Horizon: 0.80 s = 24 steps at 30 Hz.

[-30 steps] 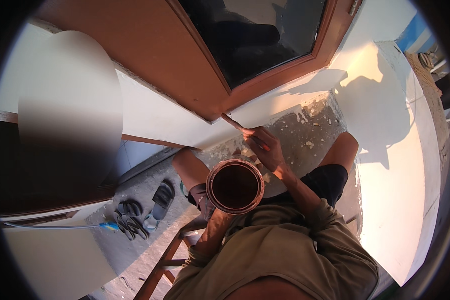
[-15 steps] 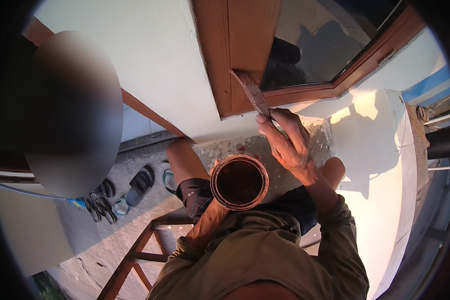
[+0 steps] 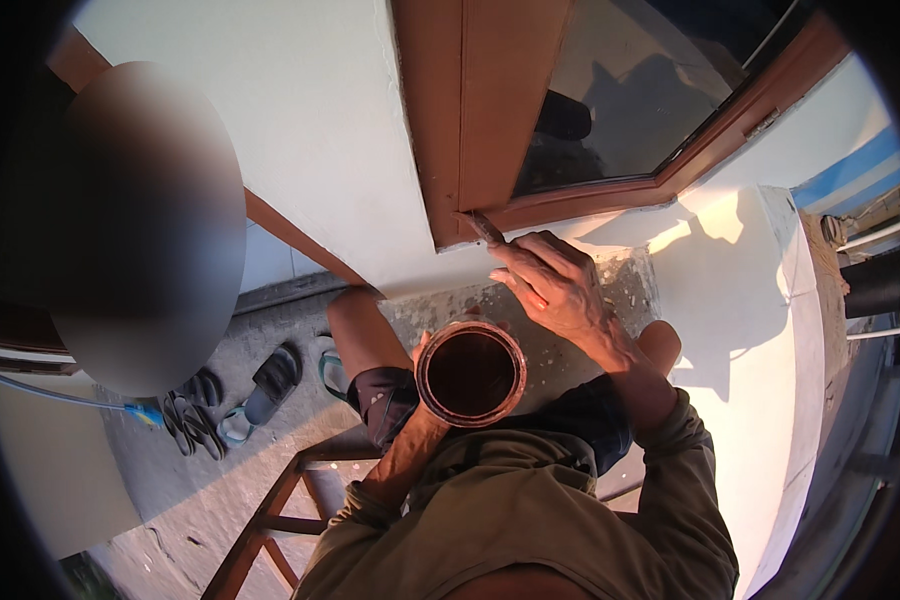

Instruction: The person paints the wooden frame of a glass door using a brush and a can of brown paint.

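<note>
My left hand [image 3: 420, 346] grips a round paint can [image 3: 471, 418] from below and around its sides, in front of my torso. Dark reddish-brown paint shows inside its smeared rim. Most of that hand is hidden beneath the can. Ahead and to the right, my right hand [image 3: 562, 287] is closed around a paintbrush [image 3: 485, 229], its handle largely covered by the fingers. The brush tip meets the low part of the brown wooden frame [image 3: 495, 110], close to its bottom corner beside the white wall.
Glass [image 3: 635, 130] fills the frame's right side, with the white wall [image 3: 320, 130] to its left. Several sandals [image 3: 275, 370] lie on the concrete at left. A brown wooden ladder-like piece [image 3: 270, 520] stands near my left arm. A white ledge [image 3: 750, 330] runs along the right.
My right hand and the brush have come down the frame toward its bottom corner, and the brush lies flatter. The can in my left hand has shifted slightly left and nearer to me.
</note>
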{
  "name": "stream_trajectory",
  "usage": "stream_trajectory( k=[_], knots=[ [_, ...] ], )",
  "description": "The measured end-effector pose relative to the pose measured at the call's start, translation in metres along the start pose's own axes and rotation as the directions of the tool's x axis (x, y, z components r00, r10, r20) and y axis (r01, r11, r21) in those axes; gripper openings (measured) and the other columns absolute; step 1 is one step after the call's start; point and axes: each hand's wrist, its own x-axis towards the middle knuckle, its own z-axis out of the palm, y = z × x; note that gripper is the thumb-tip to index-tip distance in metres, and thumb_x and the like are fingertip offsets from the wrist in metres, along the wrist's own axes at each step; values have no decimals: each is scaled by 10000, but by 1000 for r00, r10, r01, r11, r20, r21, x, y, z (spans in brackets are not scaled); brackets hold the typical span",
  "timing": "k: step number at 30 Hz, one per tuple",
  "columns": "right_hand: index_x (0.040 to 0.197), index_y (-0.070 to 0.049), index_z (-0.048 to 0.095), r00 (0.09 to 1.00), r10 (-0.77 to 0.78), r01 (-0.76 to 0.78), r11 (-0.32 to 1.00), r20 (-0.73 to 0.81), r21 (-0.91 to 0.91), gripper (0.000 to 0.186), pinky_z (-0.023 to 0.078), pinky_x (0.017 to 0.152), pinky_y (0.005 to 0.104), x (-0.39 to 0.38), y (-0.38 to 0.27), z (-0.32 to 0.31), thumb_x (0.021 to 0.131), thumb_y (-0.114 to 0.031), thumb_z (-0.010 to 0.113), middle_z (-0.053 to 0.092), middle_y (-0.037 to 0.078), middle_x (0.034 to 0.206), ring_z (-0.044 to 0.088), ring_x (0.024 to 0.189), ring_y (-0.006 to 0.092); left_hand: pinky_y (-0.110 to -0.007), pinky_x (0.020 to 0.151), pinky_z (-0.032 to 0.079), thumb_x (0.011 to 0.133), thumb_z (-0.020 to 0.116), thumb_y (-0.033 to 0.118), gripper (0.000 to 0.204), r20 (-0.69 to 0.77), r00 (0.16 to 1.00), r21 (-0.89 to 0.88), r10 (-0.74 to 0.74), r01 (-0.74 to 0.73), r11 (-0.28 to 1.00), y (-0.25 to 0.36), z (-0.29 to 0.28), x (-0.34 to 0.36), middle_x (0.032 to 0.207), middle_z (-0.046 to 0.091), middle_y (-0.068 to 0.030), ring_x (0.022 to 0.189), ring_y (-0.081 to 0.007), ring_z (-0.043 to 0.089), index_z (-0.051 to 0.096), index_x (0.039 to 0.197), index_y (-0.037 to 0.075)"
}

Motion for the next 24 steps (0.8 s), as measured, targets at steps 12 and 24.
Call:
stream_trajectory(
  k=[12, 24],
  knots=[
    [1201, -59, 731, 976, -107, 70, 979, -188, -192, 468, 584, 702, 362, -40, 13, 16, 750, -32, 854, 666, 73, 1024, 683, 849, 243, -788, 1009, 446, 984, 636, 508, 771, -113, 990, 49, 81, -76, 996, 4, -26, -8, 1583, 328, -281, 1461, -490, 354, 310, 1591, 163],
    [1256, -76, 715, 901, -267, 186, 950, -343, -251, 575, 640, 737, 364, 12, -2, -35, 708, 12, 866, 647, 88, 1072, 695, 908, 246, -846, 1026, 374, 954, 674, 519, 816, 7, 1000, 44, 18, -18, 999, 2, -15, -2, 1602, 277, -280, 1497, -508, 261, 280, 1598, 207]
  ],
)
